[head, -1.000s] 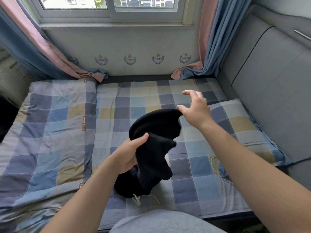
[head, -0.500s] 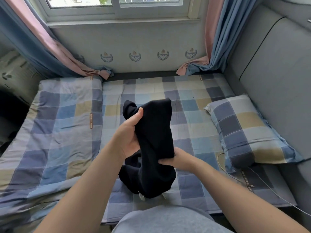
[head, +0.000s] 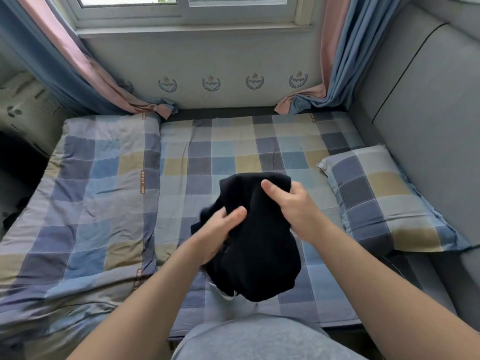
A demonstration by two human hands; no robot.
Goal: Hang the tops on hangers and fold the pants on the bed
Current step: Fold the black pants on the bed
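Head view, garment being re-gripped above the bed. The bed (head: 233, 141), covered in a checked sheet, fills the frame. A folded quilt (head: 91, 190) in the same check lies along its left side, and a matching pillow (head: 384, 201) lies at its right edge against the grey padded wall.

The black garment (head: 262, 245) hangs bunched between both hands over the middle of the bed. Whether its lowest fold touches the sheet cannot be told. No hanger is in view.

Change over the last second: the right hand (head: 291, 203), first spread wide and clear of the cloth, took hold low on the bundle half a second ago. It now pinches the upper edge, thumb on the near face and fingers hidden behind. The left hand (head: 220, 229), which held the top before, now grips lower, at mid-height, with fingers curled into the fabric. The garment has turned over between the two grips but remains crumpled.

A short white cord (head: 223, 294) shows at the lower hem. It may be a drawstring, which would mark the piece as pants, though the bunching leaves this uncertain.

Meaning for the task: the hands appear to be searching for a waistband or hem. Folding has not yet begun, and the cloth must first be shaken out or laid flat on the bed.
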